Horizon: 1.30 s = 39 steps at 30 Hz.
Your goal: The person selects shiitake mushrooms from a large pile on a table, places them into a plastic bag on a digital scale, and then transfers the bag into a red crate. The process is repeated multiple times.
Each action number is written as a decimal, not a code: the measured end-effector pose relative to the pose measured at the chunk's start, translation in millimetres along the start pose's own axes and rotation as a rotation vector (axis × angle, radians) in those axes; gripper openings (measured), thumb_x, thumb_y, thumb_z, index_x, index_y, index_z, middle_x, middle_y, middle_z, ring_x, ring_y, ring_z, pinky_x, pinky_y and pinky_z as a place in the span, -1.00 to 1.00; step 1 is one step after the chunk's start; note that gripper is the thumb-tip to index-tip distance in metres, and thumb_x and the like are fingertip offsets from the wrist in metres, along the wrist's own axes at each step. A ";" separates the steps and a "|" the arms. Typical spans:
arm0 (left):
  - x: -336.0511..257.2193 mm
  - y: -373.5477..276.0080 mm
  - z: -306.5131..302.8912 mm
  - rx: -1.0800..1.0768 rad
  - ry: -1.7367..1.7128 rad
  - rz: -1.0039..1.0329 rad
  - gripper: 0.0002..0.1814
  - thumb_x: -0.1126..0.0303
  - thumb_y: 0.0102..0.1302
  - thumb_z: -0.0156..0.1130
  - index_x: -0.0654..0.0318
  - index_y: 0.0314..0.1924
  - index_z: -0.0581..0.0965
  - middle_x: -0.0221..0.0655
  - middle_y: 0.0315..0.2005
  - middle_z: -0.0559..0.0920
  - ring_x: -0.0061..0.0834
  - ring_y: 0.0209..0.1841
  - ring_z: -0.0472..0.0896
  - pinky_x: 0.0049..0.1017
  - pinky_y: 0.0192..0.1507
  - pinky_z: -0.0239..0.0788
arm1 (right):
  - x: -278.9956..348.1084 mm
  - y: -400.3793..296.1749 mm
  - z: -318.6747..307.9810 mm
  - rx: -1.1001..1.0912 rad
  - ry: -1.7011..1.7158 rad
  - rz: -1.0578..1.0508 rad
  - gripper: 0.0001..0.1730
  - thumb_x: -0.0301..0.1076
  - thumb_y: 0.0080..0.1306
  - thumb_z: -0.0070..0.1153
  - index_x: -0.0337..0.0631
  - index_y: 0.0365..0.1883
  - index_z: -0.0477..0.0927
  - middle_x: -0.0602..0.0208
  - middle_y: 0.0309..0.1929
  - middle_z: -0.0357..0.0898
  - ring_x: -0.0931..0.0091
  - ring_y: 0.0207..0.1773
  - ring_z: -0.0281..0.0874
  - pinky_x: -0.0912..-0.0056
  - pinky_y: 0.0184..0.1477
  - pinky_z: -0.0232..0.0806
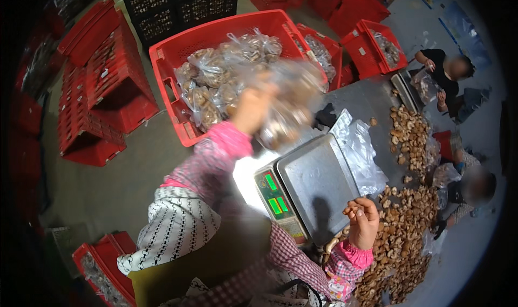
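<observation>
My left hand (255, 105), blurred by motion, grips a clear plastic bag of mushrooms (289, 109) beside the near right side of a large red plastic crate (170, 117). Knotted bags of mushrooms (210, 72) fill much of that crate. Below the held bag stands a digital scale with a bare metal pan (317, 177) and a lit green display. My right hand (362, 222) is raised at the pan's lower right corner, fingers loosely curled; nothing shows in it. Flat clear plastic bags (358, 153) lie along the pan's right edge, near a black glove (325, 116).
Loose mushrooms (398, 234) heap on the table at right. Two co-workers (445, 72) handle bags across it. Red crates (117, 80) stand at left, more behind. A stack of black crates (178, 8) stands beyond the large crate. A second scale (406, 92) sits at the far end.
</observation>
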<state>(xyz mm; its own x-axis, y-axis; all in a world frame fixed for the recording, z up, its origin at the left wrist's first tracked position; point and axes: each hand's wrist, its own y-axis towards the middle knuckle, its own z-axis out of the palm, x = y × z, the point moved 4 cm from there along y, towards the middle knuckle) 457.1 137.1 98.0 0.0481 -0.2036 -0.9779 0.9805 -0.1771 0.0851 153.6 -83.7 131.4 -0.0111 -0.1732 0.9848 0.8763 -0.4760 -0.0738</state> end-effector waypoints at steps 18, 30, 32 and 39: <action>128.9 164.6 -214.8 -0.275 1.147 0.159 -0.49 0.47 0.06 0.06 0.31 0.10 0.43 -0.01 0.01 0.49 -0.10 0.15 0.37 -0.21 0.16 0.21 | -71.2 -25.9 -38.5 -0.478 0.013 0.356 -0.72 -0.48 0.29 0.04 -0.40 -0.04 0.46 0.15 -0.21 0.59 0.49 -0.20 0.57 0.52 -0.11 0.43; 242.4 246.0 -213.1 0.152 0.746 0.317 -0.64 0.32 0.18 0.22 0.35 -0.06 0.49 -0.16 -0.08 0.56 -0.28 -0.09 0.53 -0.36 -0.09 0.41 | -45.3 -399.6 -252.6 -1.744 -1.484 0.575 -0.55 -0.33 0.05 0.15 -0.20 -0.05 0.43 -0.01 -0.08 0.46 0.10 -0.01 0.40 0.11 0.04 0.28; 217.1 148.0 -87.3 0.273 0.491 -0.305 -0.69 0.34 0.26 0.15 0.31 -0.03 0.47 -0.23 -0.10 0.56 -0.37 -0.12 0.53 -0.46 -0.13 0.40 | -66.9 -463.2 -268.9 -2.188 -1.204 0.365 -0.48 -0.33 0.00 0.18 -0.21 -0.01 0.45 -0.01 -0.04 0.48 0.11 0.04 0.41 0.15 0.09 0.27; 93.6 -51.5 111.2 0.873 0.357 -0.147 -0.84 0.38 0.38 0.04 0.25 -0.12 0.47 -0.41 -0.24 0.53 -0.67 -0.32 0.46 -0.64 -0.23 0.33 | -154.6 -423.2 -288.6 -1.215 -0.370 0.246 -0.61 -0.35 0.02 0.23 -0.26 -0.15 0.53 0.24 -0.36 0.58 0.42 -0.26 0.53 0.35 -0.13 0.37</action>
<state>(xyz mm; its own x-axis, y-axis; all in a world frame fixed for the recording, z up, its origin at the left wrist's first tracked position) 389.9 20.1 23.4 0.1324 0.1582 -0.9785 0.5003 -0.8628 -0.0719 -354.5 -104.3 -35.0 0.3915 -0.2128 0.8952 -0.1628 -0.9736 -0.1603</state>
